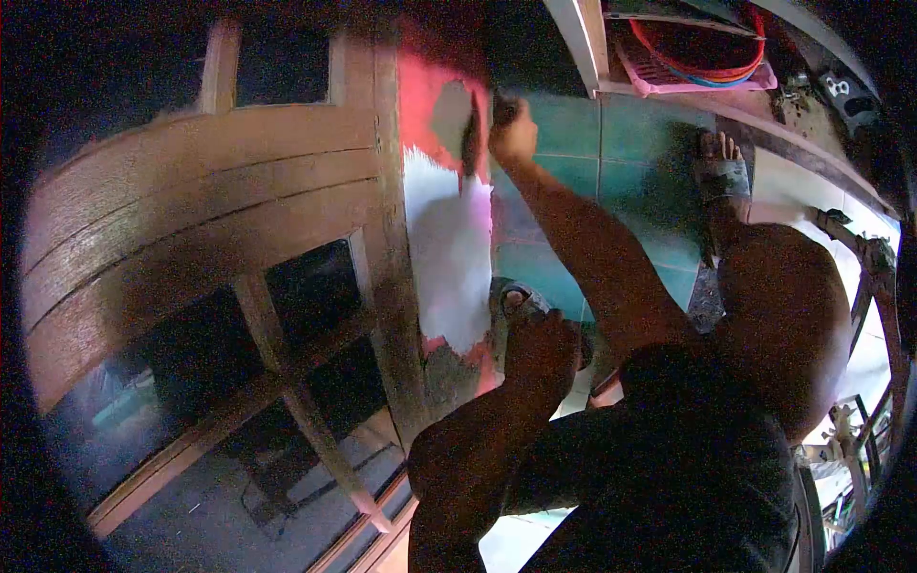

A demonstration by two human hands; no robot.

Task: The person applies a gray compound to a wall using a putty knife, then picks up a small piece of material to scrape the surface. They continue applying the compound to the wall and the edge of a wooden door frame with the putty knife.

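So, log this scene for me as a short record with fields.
Right hand: gripping a dark tool, type unclear
Left hand: near a foot; grip too dark to tell
Tool position: at the wall strip
Strip colors: red, white, grey
Left of strip: wooden door
Right of strip: green tiles
Upper right: pink basket, red ring
Lighting: dim, grainy

A dark tool (471, 139) is held in the right hand (516, 135) at the red-and-white wall strip (447, 258) beside the wooden door (205, 186).
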